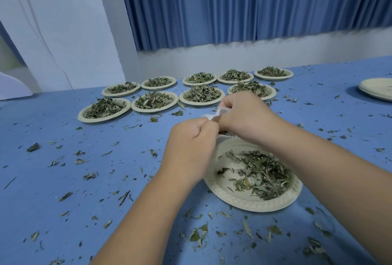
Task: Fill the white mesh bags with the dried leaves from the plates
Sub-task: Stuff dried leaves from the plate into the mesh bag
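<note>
Both hands meet above the far rim of a cream paper plate [237,200] that holds a loose pile of dried leaves [262,174]. My left hand [189,148] and my right hand [244,115] each pinch a white mesh bag [219,113] between them; only a crumpled bit of the bag shows above the fingers, and a little white shows below at the plate's rim. Whether leaves are inside the bag is hidden.
Several paper plates heaped with dried leaves [154,100] stand in two rows at the back of the blue table [84,169]. A stack of bare plates [377,88] sits at the far right. Leaf scraps litter the tabletop. A blue curtain [233,4] hangs behind.
</note>
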Tool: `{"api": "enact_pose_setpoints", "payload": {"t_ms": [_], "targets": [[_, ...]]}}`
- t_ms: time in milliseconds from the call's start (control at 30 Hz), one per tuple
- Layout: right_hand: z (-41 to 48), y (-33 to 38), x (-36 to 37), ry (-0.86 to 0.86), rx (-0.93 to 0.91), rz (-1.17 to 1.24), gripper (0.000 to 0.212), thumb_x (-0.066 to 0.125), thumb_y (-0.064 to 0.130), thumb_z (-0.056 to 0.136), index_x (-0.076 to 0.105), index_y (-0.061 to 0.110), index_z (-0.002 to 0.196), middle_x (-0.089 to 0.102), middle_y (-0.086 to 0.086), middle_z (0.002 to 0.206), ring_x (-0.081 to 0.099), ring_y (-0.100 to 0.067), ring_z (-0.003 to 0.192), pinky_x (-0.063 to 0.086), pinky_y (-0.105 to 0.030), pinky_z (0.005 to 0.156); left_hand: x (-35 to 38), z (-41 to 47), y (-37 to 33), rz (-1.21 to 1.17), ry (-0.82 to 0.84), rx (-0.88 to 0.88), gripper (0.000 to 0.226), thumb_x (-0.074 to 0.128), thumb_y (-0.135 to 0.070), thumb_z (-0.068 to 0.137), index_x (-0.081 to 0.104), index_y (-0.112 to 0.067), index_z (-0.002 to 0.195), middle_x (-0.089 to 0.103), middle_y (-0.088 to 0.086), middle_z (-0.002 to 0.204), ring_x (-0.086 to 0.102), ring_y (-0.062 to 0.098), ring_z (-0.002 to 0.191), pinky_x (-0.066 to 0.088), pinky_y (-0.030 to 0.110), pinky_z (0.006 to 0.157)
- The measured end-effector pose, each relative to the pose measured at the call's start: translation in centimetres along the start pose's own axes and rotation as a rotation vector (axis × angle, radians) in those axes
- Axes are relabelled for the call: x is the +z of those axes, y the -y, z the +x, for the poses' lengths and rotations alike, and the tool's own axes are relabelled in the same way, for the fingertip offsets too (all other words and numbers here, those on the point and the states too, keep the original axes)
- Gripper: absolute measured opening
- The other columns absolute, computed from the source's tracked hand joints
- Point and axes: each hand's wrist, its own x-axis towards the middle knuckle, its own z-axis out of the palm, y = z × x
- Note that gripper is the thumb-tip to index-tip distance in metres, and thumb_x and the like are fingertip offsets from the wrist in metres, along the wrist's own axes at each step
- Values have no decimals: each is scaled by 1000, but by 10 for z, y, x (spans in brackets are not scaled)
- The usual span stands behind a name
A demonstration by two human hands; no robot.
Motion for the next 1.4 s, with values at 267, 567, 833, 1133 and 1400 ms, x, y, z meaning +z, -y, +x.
{"api": "enact_pose_setpoints", "payload": {"t_ms": [267, 567, 833, 1133, 1400], "targets": [[-4, -14, -10, 147, 51, 350, 16, 76, 22, 81, 65, 16, 71, 65, 2, 62, 63, -12, 52, 44, -20, 41, -11, 6, 6, 175, -209, -112, 17, 52, -41, 78, 46, -37, 93, 57, -10, 64, 53, 6, 60, 40, 30, 53], [-8, -15, -4, 182, -24, 327, 22, 82, 11, 71, 68, 2, 85, 68, -6, 71, 65, -14, 64, 58, -33, 70, -10, 4, 2, 314, -131, -32, 24, 50, -28, 90, 66, -39, 105, 53, -10, 53, 52, 11, 59, 49, 32, 55], [-1, -7, 11, 103, -5, 70, 21, 78, 26, 64, 63, 17, 77, 64, 1, 64, 57, -16, 58, 51, -35, 58, -10, 6, 5, 249, -99, -31, 26, 49, -17, 92, 71, -28, 85, 61, -9, 61, 51, 0, 53, 36, 14, 42], [8, -1, 32, 108, 195, 96, 17, 56, 3, 82, 58, 16, 72, 60, -10, 69, 63, -27, 63, 60, -40, 61, -4, 6, 8, 65, -68, -64, 25, 51, -16, 94, 74, -26, 89, 70, -11, 76, 59, -2, 76, 45, 11, 59], [9, 3, 27, 138, 131, 249, 6, 61, 8, 82, 64, 10, 87, 64, -7, 74, 62, -20, 59, 60, -39, 62, -5, 5, 7, -77, -202, -89, 30, 49, -13, 93, 70, -32, 82, 67, -15, 70, 56, -5, 63, 39, 8, 51]]}}
